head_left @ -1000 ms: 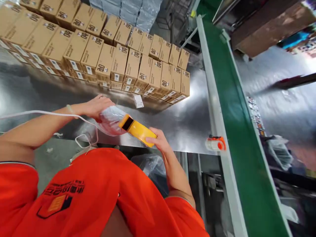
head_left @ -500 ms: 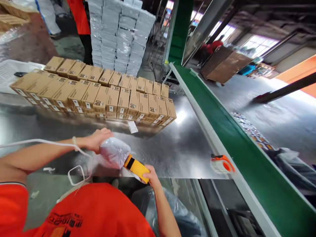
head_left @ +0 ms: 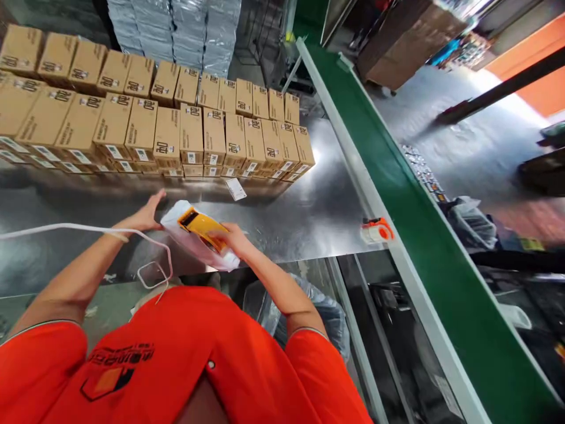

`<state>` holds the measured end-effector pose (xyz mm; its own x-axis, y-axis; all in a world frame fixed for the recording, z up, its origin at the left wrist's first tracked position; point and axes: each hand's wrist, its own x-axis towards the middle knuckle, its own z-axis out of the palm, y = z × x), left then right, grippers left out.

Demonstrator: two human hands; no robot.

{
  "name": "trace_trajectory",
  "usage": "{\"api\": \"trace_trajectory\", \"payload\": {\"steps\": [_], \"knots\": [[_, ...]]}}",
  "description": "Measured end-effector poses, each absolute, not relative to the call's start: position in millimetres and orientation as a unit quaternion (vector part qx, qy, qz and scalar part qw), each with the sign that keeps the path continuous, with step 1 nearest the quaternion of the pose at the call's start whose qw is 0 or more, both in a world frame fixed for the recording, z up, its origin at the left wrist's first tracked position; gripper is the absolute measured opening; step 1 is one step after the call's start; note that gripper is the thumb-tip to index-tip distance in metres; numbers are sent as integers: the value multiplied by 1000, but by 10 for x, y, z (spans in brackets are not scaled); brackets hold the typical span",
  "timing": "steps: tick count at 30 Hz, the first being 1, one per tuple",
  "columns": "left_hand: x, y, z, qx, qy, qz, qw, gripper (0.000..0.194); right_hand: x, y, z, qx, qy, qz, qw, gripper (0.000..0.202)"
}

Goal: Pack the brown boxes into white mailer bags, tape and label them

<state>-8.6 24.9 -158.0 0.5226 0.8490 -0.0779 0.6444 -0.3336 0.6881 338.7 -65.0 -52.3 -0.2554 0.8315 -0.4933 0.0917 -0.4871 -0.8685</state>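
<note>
My right hand (head_left: 229,238) is closed around a yellow oblong item (head_left: 207,227) with a black band near its far end; its exact kind does not show. The item lies over a whitish, pink-tinted plastic-wrapped package (head_left: 185,238), which tilts above the metal table's front part. My left hand (head_left: 148,215) is at the package's left end, thumb and fingers apart. Whether it touches the wrap I cannot tell. A white cord (head_left: 88,228) runs across my left forearm to a loop near my chest.
Rows of stacked brown cartons (head_left: 172,132) line the back of the metal table (head_left: 282,218). A small white card (head_left: 236,189) lies before them. An orange-and-white tape dispenser (head_left: 377,231) sits by the green conveyor (head_left: 410,235) at right. A plastic-lined bin (head_left: 324,312) stands below the edge.
The yellow item has come up and left, over the package. My left hand has moved off the package's top to its left end and opened. The camera view has tilted down.
</note>
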Motion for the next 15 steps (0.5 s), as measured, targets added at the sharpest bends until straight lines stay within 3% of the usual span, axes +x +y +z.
{"api": "trace_trajectory", "payload": {"steps": [3,5,7,10,13,15], "knots": [[-134,358,-1415,833,406,123,355,159,3022,-517,-556,-550,-415,687,233,23],[20,396,-1313,849,381,54,363,161,2923,-469,-523,-563,-419,679,214,21],[205,393,-1236,848,400,-4,347,153,2905,-435,-479,-569,-427,669,216,22],[356,355,-1152,870,403,-35,281,123,3074,-468,-452,-549,-447,669,225,27],[350,366,-1116,897,368,-61,236,100,3656,-794,-485,-543,-478,651,231,34],[319,409,-1124,902,357,-76,230,97,4228,-1224,-550,-565,-483,629,229,40]]}}
